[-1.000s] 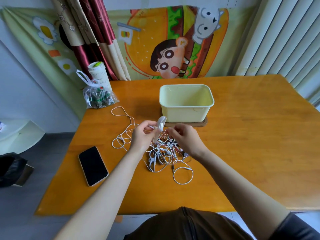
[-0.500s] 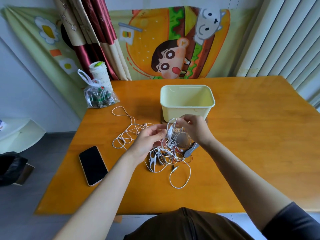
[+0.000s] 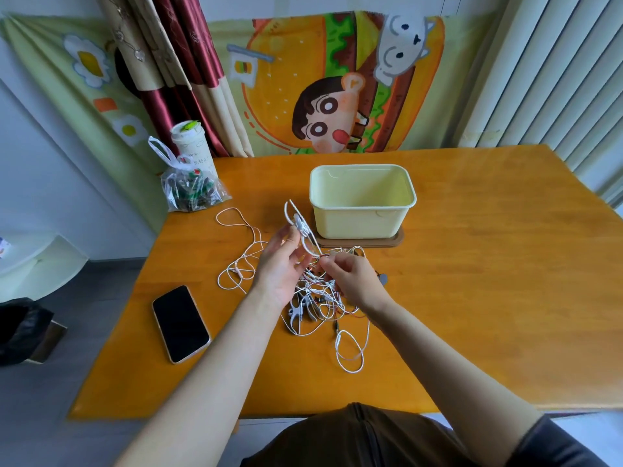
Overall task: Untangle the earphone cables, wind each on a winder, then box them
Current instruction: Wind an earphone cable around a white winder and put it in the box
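My left hand (image 3: 283, 271) pinches a strand (image 3: 292, 210) up off the cables (image 3: 317, 298) heaped on the table (image 3: 472, 264) toward its left edge; my right hand (image 3: 354, 281) pinches another, probably to tease them apart. The box (image 3: 362, 217) stands just behind.

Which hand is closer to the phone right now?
Left. The left hand sits just right of the phone, pinching the earphone cables; the right hand is farther right, past the tangle, also pinching a cable.
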Available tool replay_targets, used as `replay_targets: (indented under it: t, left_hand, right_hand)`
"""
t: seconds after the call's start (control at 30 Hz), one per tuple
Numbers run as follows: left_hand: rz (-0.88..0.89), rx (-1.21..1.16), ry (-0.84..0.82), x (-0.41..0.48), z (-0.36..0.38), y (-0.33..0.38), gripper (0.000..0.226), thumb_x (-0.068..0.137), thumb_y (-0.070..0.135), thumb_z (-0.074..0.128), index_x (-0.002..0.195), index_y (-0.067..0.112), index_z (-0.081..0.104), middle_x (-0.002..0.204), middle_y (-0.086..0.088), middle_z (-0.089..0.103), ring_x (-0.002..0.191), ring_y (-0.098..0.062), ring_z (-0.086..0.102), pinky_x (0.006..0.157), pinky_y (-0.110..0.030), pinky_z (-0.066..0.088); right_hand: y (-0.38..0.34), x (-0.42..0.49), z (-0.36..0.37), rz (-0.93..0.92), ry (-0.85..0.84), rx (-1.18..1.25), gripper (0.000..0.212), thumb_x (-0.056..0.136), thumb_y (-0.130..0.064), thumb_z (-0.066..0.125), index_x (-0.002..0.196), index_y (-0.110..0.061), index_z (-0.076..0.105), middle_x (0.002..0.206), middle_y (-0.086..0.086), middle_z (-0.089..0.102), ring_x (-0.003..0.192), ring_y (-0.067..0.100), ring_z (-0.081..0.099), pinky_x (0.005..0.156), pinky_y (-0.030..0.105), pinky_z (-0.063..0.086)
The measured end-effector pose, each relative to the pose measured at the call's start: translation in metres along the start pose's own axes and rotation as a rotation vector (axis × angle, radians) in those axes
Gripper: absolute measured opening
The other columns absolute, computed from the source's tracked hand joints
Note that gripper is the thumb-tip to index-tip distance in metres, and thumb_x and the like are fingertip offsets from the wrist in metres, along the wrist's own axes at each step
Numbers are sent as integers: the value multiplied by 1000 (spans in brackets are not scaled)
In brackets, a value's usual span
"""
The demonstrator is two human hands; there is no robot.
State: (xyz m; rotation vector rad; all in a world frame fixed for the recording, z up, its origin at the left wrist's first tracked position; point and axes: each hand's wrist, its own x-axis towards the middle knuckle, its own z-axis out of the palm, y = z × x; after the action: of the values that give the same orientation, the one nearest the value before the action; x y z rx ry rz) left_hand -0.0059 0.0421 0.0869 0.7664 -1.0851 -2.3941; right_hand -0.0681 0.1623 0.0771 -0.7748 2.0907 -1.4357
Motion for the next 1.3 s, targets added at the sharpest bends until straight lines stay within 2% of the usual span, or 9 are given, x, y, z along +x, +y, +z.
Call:
replay_targets:
  t: [0.17, 0.3, 0.4, 0.63, 0.87, 0.97, 1.07, 1.13, 1.3]
  left_hand:
    - [197, 424, 175, 2, -9, -6, 9, 91, 15, 62, 98, 21, 64, 94, -8, 65, 88, -22, 62, 75, -30, 53]
    - [395, 916, 133, 5, -22, -9, 10, 87, 16, 67, 96, 19, 66, 85, -1, 65, 81, -16, 62, 63, -16, 49]
    - [400, 998, 64, 4, -30, -11, 14, 85, 19, 69, 98, 14, 68, 82, 7, 63, 77, -7, 57, 58, -6, 44]
    - [273, 895, -197, -6, -21, -10, 18, 88, 13, 64, 94, 30, 64, 89, 4, 64, 82, -7, 59, 76, -18, 49]
    - [126, 696, -266, -12, -23, -8, 16, 89, 13, 61, 101, 23, 65, 90, 4, 65, 84, -9, 60, 71, -13, 48]
    - [82, 560, -313, -14, -17, -5, 20, 82, 16, 62, 101, 20, 64, 87, 3, 65, 83, -11, 59, 76, -22, 48]
    - [52, 332, -300, -14, -7, -2, 24, 77, 18, 59, 101, 18, 62, 81, 5, 66, 76, -11, 59, 77, -29, 44]
    - [40, 199, -270, -12, -2, -1, 20, 80, 17, 57, 99, 20, 62, 85, 3, 69, 78, -12, 62, 77, -30, 43]
    - [19, 53, -146, -8, 3, 0, 15, 96, 16, 48, 105, 19, 59, 88, -1, 69, 83, -16, 63, 82, -32, 44]
  right_hand:
    - [-5, -6, 1, -74, -10, -85, 25, 96, -24, 50, 83, -12, 69, 67, -5, 59, 45, -3, 45, 44, 10, 31]
    - [-13, -3, -12, -113, 22, -179, 24, 94, -24, 53, 80, -15, 70, 57, -9, 54, 42, 2, 40, 43, 14, 27]
    - [-18, 5, -28, -143, 69, -241, 23, 94, -25, 53, 81, -15, 70, 56, -12, 52, 43, 2, 40, 43, 13, 29]
    - [-14, 22, -46, -175, 120, -297, 20, 94, -24, 55, 82, -15, 69, 68, -9, 61, 53, 1, 50, 48, 12, 34]
    - [-11, 29, -48, -158, 124, -280, 18, 93, -24, 57, 85, -14, 68, 70, -8, 61, 60, 3, 51, 54, 15, 36]
    - [-12, 26, -45, -156, 113, -232, 20, 93, -22, 57, 85, -9, 69, 64, -8, 57, 56, 2, 48, 51, 11, 34]
    - [-13, 22, -37, -118, 69, -113, 27, 95, -23, 54, 72, -11, 64, 53, -5, 48, 49, 9, 40, 48, 18, 32]
    - [-12, 17, -27, -90, 31, -49, 35, 95, -27, 53, 68, -6, 60, 54, 1, 45, 52, 14, 37, 50, 26, 30]
    - [-6, 6, -5, -20, 17, 45, 33, 97, -22, 48, 73, -1, 58, 58, 1, 51, 47, 5, 41, 48, 18, 33]
